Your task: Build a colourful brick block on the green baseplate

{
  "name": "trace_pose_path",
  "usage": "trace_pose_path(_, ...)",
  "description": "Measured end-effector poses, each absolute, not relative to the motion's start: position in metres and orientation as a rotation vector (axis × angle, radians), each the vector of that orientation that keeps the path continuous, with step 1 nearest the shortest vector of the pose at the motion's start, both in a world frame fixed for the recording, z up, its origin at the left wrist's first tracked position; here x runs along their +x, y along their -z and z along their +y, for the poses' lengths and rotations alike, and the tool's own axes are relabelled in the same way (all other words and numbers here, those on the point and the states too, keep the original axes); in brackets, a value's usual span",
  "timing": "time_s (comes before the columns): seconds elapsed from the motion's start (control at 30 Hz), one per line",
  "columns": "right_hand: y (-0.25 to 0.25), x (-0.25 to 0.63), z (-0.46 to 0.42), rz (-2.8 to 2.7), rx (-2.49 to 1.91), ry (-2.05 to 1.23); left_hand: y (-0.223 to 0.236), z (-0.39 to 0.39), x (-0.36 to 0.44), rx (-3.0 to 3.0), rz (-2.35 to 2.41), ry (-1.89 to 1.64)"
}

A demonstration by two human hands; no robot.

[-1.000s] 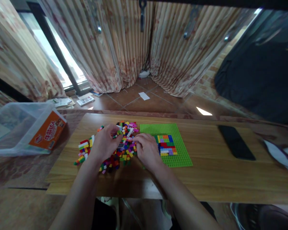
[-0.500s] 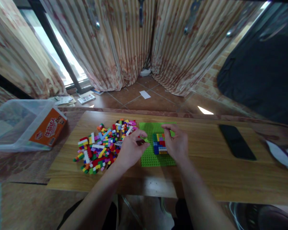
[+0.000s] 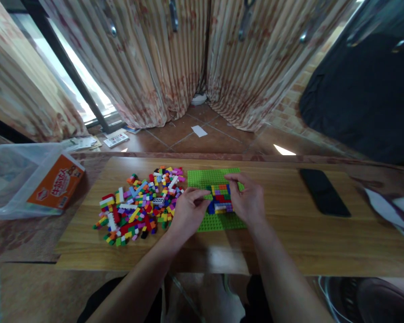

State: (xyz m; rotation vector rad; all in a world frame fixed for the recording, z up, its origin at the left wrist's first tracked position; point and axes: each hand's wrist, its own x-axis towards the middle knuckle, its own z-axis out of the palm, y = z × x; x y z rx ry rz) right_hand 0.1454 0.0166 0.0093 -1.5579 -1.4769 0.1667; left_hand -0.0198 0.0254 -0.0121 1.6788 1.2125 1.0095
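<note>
In the head view, a small block of stacked building bricks (image 3: 221,197), mostly red, blue, orange and white, sits on a light green baseplate (image 3: 218,222). My left hand (image 3: 190,210) is at the left side of the stack, thumb and index finger pinched on what looks like a small building brick; its colour is hard to tell. On the other side, my right hand (image 3: 248,199) rests against the right edge of the stack. Its index finger and thumb are curved and apart, with nothing seen between them, and it hides part of the stack.
Loose multicoloured bricks (image 3: 134,208) lie in a heap left of the baseplate on the wooden table (image 3: 289,242). A black phone (image 3: 324,192) lies at the right. Beyond the left end stands a clear plastic bin (image 3: 16,179) with an orange label.
My left hand has moved right and slightly down to the left side of the stack. My right hand stays by the stack's right edge. The view has shifted slightly.
</note>
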Motion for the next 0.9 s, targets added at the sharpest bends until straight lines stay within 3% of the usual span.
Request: trace_pose_path(0.9, -0.0069, 0.1476, 0.0143, -1.602, -1.632, -0.258, 0.0174, 0.0217, -0.0096, 1.925, 1.331, -0.972)
